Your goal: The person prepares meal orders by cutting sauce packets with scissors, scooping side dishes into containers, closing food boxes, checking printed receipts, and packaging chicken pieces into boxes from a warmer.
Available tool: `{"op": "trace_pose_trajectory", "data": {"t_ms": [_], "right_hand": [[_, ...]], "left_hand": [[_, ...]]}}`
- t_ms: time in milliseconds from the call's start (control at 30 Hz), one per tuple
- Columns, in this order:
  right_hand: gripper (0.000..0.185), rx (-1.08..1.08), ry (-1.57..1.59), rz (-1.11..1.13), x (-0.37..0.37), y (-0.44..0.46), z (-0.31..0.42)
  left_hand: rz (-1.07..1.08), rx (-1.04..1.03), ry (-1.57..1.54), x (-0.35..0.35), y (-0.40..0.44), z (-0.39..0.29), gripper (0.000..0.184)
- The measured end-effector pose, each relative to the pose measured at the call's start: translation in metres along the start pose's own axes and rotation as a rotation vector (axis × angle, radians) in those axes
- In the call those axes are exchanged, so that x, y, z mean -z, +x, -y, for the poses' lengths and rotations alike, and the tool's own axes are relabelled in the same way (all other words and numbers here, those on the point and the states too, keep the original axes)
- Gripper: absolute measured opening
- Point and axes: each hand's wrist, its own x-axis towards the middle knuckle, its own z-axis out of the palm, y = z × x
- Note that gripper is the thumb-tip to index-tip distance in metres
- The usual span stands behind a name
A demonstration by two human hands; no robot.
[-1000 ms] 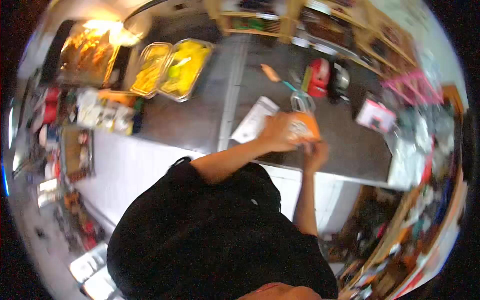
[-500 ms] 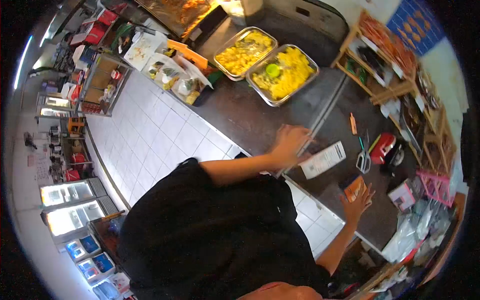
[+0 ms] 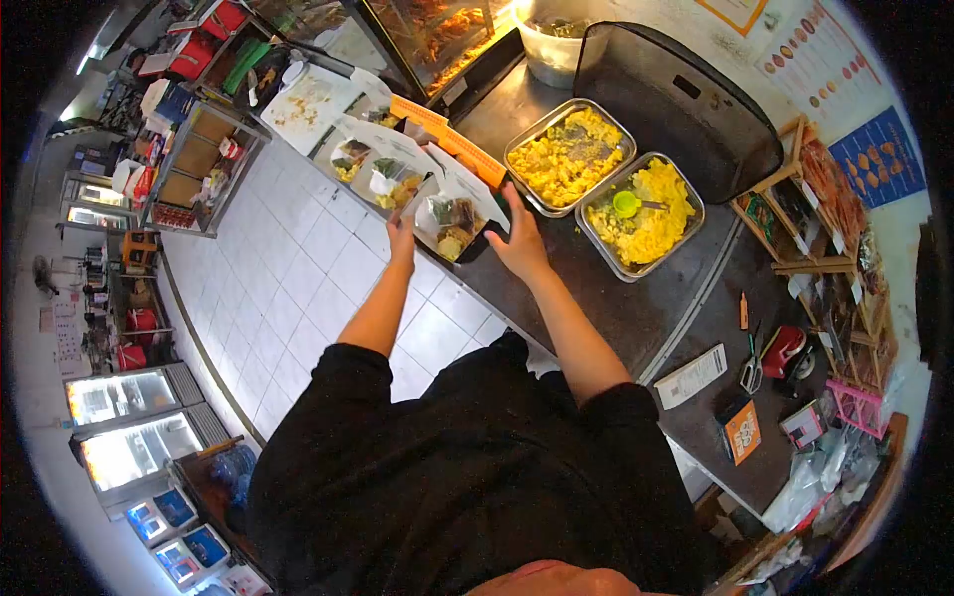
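Several open takeaway boxes stand in a row along the table edge, and the nearest food box (image 3: 444, 234) holds rice, greens and dark pieces of food. My left hand (image 3: 400, 245) is at its left side with the fingers stretched out, close to or touching the edge. On the other side, my right hand (image 3: 521, 241) has its thumb and fingers apart beside the box; whether it touches cannot be made out. Two metal trays lie to the right: one tray (image 3: 514, 175) of yellow food pieces and another tray (image 3: 636, 276) of yellow food with a green ladle (image 3: 627, 204).
An orange basket (image 3: 447, 139) stands behind the boxes, a white cutting board (image 3: 309, 104) beyond them. A paper slip (image 3: 692, 376), an orange-and-black box (image 3: 740, 433), scissors (image 3: 752, 370) and a wooden rack (image 3: 795, 214) are on the right. A glass food case (image 3: 437, 40) stands at the back.
Both hands have moved left, from the paper slip and the orange-and-black box to either side of the nearest food box. The right hand has left the orange-and-black box. The view has shifted.
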Motion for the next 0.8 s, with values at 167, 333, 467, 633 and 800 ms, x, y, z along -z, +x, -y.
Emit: {"op": "trace_pose_trajectory", "data": {"t_ms": [167, 333, 467, 633, 800], "right_hand": [[0.074, -0.049, -0.289, 0.189, 0.001, -0.001, 0.004], [0.054, -0.091, -0.265, 0.073, 0.067, -0.091, -0.028], [0.034, -0.254, -0.385, -0.145, 0.111, -0.183, -0.065], [0.048, -0.901, -0.291, -0.374, 0.108, -0.2, -0.033], [0.082, -1.159, -0.363, -0.455, 0.067, -0.208, -0.037]], "left_hand": [[-0.058, -0.173, 0.051, -0.011, -0.036, 0.02, 0.048], [0.298, 0.182, 0.332, -0.027, -0.115, -0.008, 0.04], [0.454, -0.245, 0.266, -0.091, -0.146, -0.008, 0.043], [0.848, -0.549, 0.7, -0.184, -0.205, -0.109, 0.039], [1.143, -0.297, 0.522, -0.215, -0.185, -0.087, 0.042]]}}
